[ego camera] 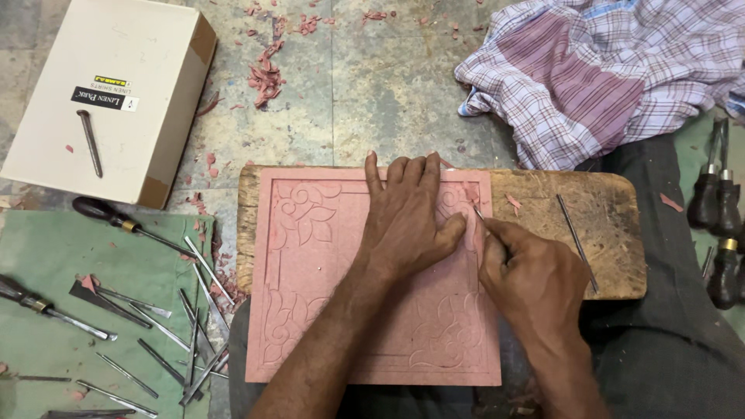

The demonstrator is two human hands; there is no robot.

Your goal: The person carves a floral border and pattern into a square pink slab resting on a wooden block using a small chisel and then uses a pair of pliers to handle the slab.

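1 pink slab (310,295) on 1 wood board (605,225); left hand (407,221) flat on it, right hand (531,279) beside, gripping 1 thin chisel (479,216).

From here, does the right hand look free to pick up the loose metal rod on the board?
Probably not at once: the right hand already grips a carving tool. The rod lies uncovered just right of it on the board, nothing between.

Square pink carving slab (326,310) with incised leaf borders lies flat on a worn wooden board (605,225); thin metal graver (479,214) tip touches its upper right corner
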